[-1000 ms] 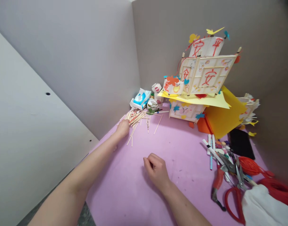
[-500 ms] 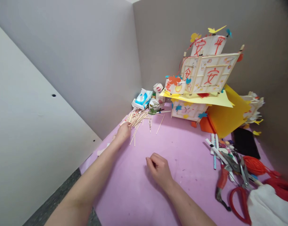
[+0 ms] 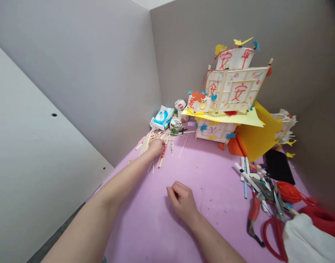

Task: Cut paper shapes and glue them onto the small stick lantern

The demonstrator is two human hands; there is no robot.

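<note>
My left hand (image 3: 156, 147) reaches into a heap of thin wooden sticks (image 3: 145, 145) at the back left of the table. Its fingers are curled down on the sticks, partly out of sight, and close around some of them. Beside the fingertips lies a stick with red markings (image 3: 163, 151). My right hand (image 3: 182, 201) rests on the purple tabletop (image 3: 145, 219) in a loose fist, with nothing visible in it. It stays apart from the heap.
A paper-and-stick lantern house (image 3: 230, 95) stands at the back right, near a wipes pack (image 3: 162, 117) and small white pots (image 3: 176, 124). On the right lie markers (image 3: 245, 177), red-handled scissors (image 3: 277, 233), pliers (image 3: 255, 210), red yarn (image 3: 289, 191) and white cloth (image 3: 309, 233). Grey panels (image 3: 101, 65) enclose the table.
My left hand has moved right across the stick heap, and red-marked sticks now show beside it. My right hand keeps its fist on the table. The view has shifted slightly.
</note>
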